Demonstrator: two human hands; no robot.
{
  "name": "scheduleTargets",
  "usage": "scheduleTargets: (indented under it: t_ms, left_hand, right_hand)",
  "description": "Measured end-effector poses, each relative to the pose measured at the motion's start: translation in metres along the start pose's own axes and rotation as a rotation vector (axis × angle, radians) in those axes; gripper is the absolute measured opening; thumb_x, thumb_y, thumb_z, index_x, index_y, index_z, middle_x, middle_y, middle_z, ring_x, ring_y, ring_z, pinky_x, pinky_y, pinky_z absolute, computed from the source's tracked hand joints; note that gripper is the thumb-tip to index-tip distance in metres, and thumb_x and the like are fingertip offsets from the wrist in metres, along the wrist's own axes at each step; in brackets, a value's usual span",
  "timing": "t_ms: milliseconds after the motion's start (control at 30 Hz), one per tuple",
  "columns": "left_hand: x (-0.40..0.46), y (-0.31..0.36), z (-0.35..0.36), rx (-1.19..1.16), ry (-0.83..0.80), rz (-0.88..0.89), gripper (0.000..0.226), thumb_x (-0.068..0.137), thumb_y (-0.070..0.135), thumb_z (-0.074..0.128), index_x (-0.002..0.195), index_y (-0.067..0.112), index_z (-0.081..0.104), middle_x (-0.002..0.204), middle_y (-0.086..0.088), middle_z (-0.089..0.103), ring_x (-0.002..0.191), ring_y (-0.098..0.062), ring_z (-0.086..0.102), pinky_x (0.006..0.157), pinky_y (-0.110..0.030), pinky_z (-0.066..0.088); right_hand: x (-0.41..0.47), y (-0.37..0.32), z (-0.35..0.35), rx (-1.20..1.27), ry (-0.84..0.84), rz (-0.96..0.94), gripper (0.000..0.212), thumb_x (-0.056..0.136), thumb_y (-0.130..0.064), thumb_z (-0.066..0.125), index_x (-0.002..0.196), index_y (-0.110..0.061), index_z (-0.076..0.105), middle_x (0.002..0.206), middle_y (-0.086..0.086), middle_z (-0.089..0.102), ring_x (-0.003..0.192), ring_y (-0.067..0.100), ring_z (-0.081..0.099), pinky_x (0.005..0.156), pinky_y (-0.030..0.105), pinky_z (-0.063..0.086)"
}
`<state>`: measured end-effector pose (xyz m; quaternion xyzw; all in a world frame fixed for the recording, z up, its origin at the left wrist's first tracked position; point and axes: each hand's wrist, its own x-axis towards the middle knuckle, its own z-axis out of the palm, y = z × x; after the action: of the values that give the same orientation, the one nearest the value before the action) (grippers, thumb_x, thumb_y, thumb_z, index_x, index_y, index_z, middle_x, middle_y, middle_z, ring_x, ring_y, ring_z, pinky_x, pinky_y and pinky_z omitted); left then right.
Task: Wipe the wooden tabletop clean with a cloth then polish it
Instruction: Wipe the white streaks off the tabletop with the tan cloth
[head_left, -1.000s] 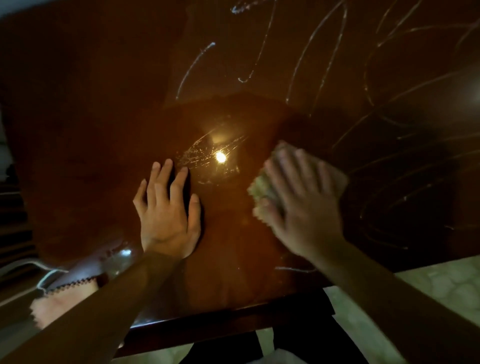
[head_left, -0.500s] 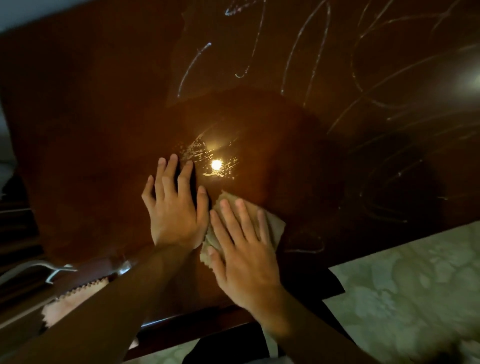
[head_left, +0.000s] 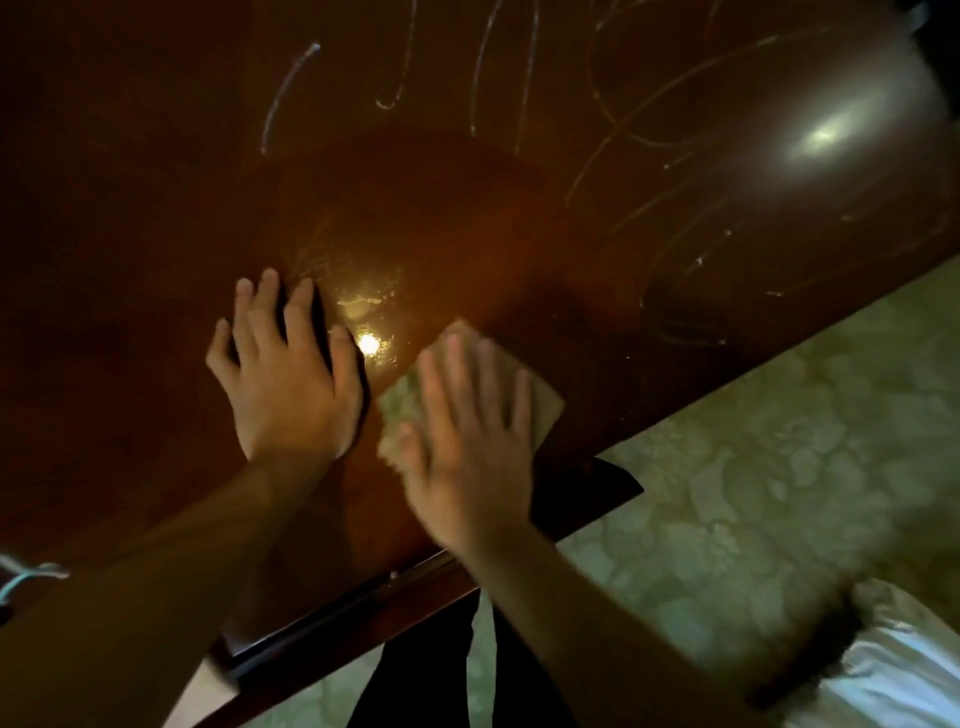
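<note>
CHANGE: right hand (head_left: 467, 447) has swept the cloth (head_left: 543, 410) back to 3 o'clock of the braced left hand (head_left: 291, 384) | GRIP: both flat, fingers straight, right pressing cloth | SURFACE (head_left: 156, 234): near patch wiped; white streaks (head_left: 675, 124) at 1 o'clock still untouched, polishing premature

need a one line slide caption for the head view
Right hand presses a cloth on the wooden tabletop; left hand lies flat beside it.

Both forearms reach forward over the counter (head_left: 156, 218), the left hand (head_left: 285, 379) pressed flat on it with fingers spread, the right hand (head_left: 467, 447) just beside, fingers straight, motion-blurred, palm down.
</note>
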<state>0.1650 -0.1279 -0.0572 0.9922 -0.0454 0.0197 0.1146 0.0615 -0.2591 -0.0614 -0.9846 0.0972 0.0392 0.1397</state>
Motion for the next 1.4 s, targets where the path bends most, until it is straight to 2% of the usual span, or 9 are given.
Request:
scheduleTargets:
  t_ms: [100,200,400,533,733,833,1033,1167,1400]
  left_hand:
    - [-0.002,-0.002,0.000,0.004,0.008,-0.002,0.054,0.103,0.041,0.030,0.146,0.009,0.041,0.158,-0.019,0.034,0.150,-0.034,0.022,0.116,-0.056,0.019]
    - [0.000,0.002,-0.002,0.003,-0.012,-0.004,0.054,0.103,0.040,0.030,0.145,0.009,0.041,0.158,-0.018,0.033,0.151,-0.033,0.021,0.117,-0.055,0.018]
    - [-0.002,-0.001,0.001,-0.017,-0.001,-0.012,0.054,0.103,0.043,0.030,0.145,0.011,0.041,0.158,-0.018,0.033,0.151,-0.031,0.020,0.117,-0.055,0.017]
    - [-0.001,-0.002,0.002,-0.012,-0.008,0.002,0.053,0.104,0.043,0.030,0.147,0.012,0.038,0.159,-0.017,0.031,0.152,-0.031,0.018,0.118,-0.054,0.016]
    - [-0.002,-0.003,0.002,-0.013,0.000,0.000,0.052,0.104,0.041,0.033,0.146,0.011,0.039,0.158,-0.017,0.033,0.151,-0.032,0.020,0.117,-0.055,0.017]
    - [0.000,-0.002,0.001,-0.010,-0.005,-0.012,0.053,0.103,0.042,0.032,0.147,0.012,0.038,0.159,-0.016,0.032,0.151,-0.031,0.019,0.118,-0.055,0.017]
    - [0.000,0.001,-0.001,-0.016,-0.014,-0.021,0.054,0.103,0.042,0.033,0.147,0.011,0.040,0.159,-0.017,0.031,0.152,-0.031,0.018,0.119,-0.054,0.014]
    - [0.000,-0.001,0.001,-0.015,-0.007,-0.014,0.054,0.102,0.043,0.033,0.146,0.012,0.040,0.159,-0.017,0.032,0.152,-0.031,0.019,0.118,-0.055,0.015]
    - [0.001,-0.002,0.005,0.044,0.008,-0.012,0.053,0.102,0.043,0.032,0.146,0.013,0.038,0.157,-0.017,0.035,0.150,-0.031,0.022,0.116,-0.055,0.020]
  right_hand:
    - [-0.029,-0.029,0.011,0.026,-0.037,-0.076,0.061,0.105,-0.050,0.033,0.160,-0.024,0.028,0.170,0.002,0.019,0.159,0.025,0.005,0.126,0.055,0.003]
    - [-0.016,0.008,-0.001,-0.028,-0.057,-0.155,0.061,0.104,-0.052,0.032,0.160,-0.027,0.026,0.170,0.001,0.018,0.158,0.025,0.009,0.125,0.053,0.006]
    - [0.019,0.126,-0.039,-0.098,0.044,0.150,0.066,0.103,-0.052,0.028,0.161,-0.020,0.028,0.169,0.008,0.021,0.157,0.032,0.014,0.125,0.058,0.011]
    - [0.012,0.073,-0.024,-0.060,0.060,0.297,0.068,0.104,-0.051,0.024,0.163,-0.017,0.022,0.170,0.010,0.015,0.158,0.033,0.009,0.124,0.060,0.009]
    - [-0.051,-0.055,0.018,0.044,-0.038,-0.030,0.065,0.103,-0.050,0.036,0.161,-0.021,0.029,0.170,0.004,0.019,0.159,0.028,0.007,0.127,0.054,0.001]
    - [-0.035,-0.018,0.009,0.045,-0.052,-0.120,0.063,0.102,-0.052,0.036,0.159,-0.025,0.032,0.169,0.002,0.022,0.158,0.025,0.011,0.127,0.051,0.002]
    - [0.040,0.106,-0.037,-0.058,0.024,0.161,0.070,0.102,-0.057,0.022,0.161,-0.021,0.026,0.170,0.008,0.019,0.157,0.031,0.013,0.125,0.057,0.009]
    - [0.045,0.073,-0.030,-0.066,0.033,0.261,0.073,0.102,-0.056,0.018,0.163,-0.017,0.019,0.171,0.010,0.012,0.158,0.032,0.006,0.125,0.059,0.006]
    - [-0.003,-0.010,0.003,-0.046,-0.044,-0.082,0.067,0.102,-0.052,0.032,0.160,-0.019,0.030,0.169,0.008,0.021,0.158,0.029,0.012,0.125,0.056,0.010]
